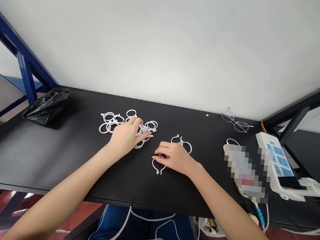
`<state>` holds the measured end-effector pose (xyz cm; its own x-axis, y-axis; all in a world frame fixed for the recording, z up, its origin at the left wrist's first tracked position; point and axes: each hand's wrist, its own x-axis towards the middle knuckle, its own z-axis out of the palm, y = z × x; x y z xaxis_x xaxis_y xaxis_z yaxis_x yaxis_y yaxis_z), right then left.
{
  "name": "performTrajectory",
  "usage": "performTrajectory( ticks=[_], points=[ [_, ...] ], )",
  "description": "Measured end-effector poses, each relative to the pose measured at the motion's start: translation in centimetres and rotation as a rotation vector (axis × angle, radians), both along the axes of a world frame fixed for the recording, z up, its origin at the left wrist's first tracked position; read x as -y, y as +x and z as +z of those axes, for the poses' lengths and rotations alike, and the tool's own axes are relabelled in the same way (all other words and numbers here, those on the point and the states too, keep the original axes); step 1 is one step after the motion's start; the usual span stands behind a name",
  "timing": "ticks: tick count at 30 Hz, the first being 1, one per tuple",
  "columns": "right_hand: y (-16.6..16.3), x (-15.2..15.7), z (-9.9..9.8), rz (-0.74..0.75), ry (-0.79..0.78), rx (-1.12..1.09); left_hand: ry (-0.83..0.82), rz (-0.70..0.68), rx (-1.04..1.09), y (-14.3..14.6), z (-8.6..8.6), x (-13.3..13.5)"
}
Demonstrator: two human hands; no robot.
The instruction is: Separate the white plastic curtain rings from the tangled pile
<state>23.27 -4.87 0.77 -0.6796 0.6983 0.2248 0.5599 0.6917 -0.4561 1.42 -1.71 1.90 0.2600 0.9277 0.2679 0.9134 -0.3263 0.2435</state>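
My left hand (pixel 126 133) is over a pile of white plastic rings (pixel 107 126), its thumb apart from its bent fingers. The fingertips reach in among the rings, and some of the pile is hidden beneath them. To the right, my right hand (pixel 174 157) is closed, thumb and fingers on the upper edge of a single white ring (pixel 152 166). This ring is unfastened, with its two small knobbed ends pointing toward me. Just behind my right hand lie more white rings (pixel 190 148), at least one with a gap in it, partly covered by the hand.
A black plastic bag (pixel 48 105) lies at the back left of the black table (pixel 66 151). Eyeglasses (pixel 240 126) rest near the wall. On the right are a blurred-out long object (pixel 243 172) with a cable and a white power strip (pixel 278 160). Cables hang by my lap.
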Motion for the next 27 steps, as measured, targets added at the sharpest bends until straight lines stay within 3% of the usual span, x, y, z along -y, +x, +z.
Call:
performTrajectory(
  ticks=[7, 18, 22, 27],
  points=[
    [-0.13, 0.03, -0.13, -0.026, 0.009, -0.038, 0.002, 0.011, -0.186, 0.14, -0.12, 0.01],
    [-0.09, 0.11, 0.13, 0.014, -0.029, 0.022, 0.049, 0.009, -0.185, 0.15, -0.13, 0.18],
    [-0.09, -0.06, -0.02, -0.009, -0.027, 0.019, 0.085, -0.004, -0.138, 0.15, -0.01, 0.21],
    [-0.15, -0.09, -0.15, -0.128, -0.106, -0.241, 0.174, -0.117, 0.102, 0.36, 0.26, 0.39]
  ],
)
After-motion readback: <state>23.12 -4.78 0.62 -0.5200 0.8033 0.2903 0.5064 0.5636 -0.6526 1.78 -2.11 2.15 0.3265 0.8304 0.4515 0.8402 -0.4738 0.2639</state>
